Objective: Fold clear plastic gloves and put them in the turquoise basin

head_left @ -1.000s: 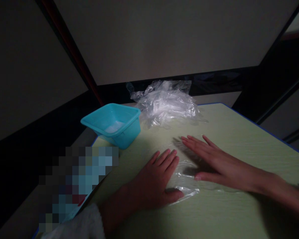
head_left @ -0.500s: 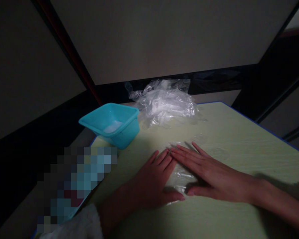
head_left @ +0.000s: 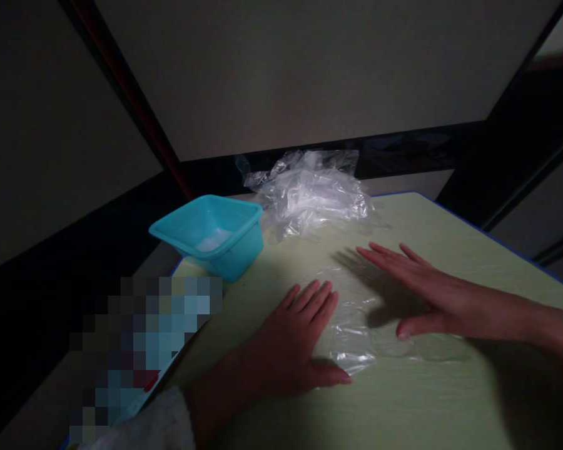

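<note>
A thin, clear plastic piece [head_left: 354, 340], wrinkled and shaped rather like a disposable glove, lies flat on the pale table [head_left: 281, 422]. My left hand [head_left: 304, 337] rests palm down over its left side, fingers stretched out and thumb apart. Above its right part hovers my right hand [head_left: 417, 290], fingers extended and thumb spread, holding nothing and casting a shadow below. Part of the plastic's outline is hidden under my left hand or too faint to follow.
A heap of crumpled clear plastic [head_left: 314, 194] sits at the table's back edge. Left of it stands a turquoise basin [head_left: 244, 250] with something white inside. A pixelated area covers an item at the left edge. A wall panel [head_left: 300, 81] rises behind the table.
My right hand has lifted off the plastic beside my left hand and moved right and away, uncovering more of the piece. My left hand has stayed almost in place.
</note>
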A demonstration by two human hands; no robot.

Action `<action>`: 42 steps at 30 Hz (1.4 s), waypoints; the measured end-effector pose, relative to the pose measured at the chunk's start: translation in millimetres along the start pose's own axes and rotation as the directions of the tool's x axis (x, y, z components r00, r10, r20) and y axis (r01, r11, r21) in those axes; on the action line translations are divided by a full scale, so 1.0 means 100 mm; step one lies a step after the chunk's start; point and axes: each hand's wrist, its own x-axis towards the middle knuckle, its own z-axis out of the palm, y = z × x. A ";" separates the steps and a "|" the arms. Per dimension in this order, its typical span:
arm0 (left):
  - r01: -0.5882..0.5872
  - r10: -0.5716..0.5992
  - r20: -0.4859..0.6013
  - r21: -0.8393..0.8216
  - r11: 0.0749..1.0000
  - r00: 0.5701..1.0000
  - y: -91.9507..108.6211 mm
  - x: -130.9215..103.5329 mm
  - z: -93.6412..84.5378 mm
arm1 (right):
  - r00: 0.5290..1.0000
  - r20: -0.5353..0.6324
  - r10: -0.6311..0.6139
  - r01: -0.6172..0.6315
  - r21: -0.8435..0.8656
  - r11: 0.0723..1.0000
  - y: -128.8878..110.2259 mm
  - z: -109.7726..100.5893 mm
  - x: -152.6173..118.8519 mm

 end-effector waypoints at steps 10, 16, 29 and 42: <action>-0.050 0.051 -0.034 0.012 0.999 0.998 -0.05 -0.02 0.03 | 0.988 0.091 0.123 -0.119 -0.046 0.992 0.21 0.12 -0.11; -0.031 0.032 -0.052 0.006 0.999 0.998 -0.03 -0.02 0.04 | 0.979 0.204 0.024 -0.021 -0.018 1.000 0.10 0.14 -0.09; 0.032 -0.032 -0.032 0.000 0.999 0.999 0.05 0.00 0.07 | 0.944 0.314 0.105 -0.128 0.052 0.990 0.33 0.04 0.03; 0.073 -0.072 -0.042 0.007 0.997 0.996 0.10 0.01 0.05 | 0.954 0.084 0.287 -0.296 0.125 0.947 0.43 -0.10 -0.03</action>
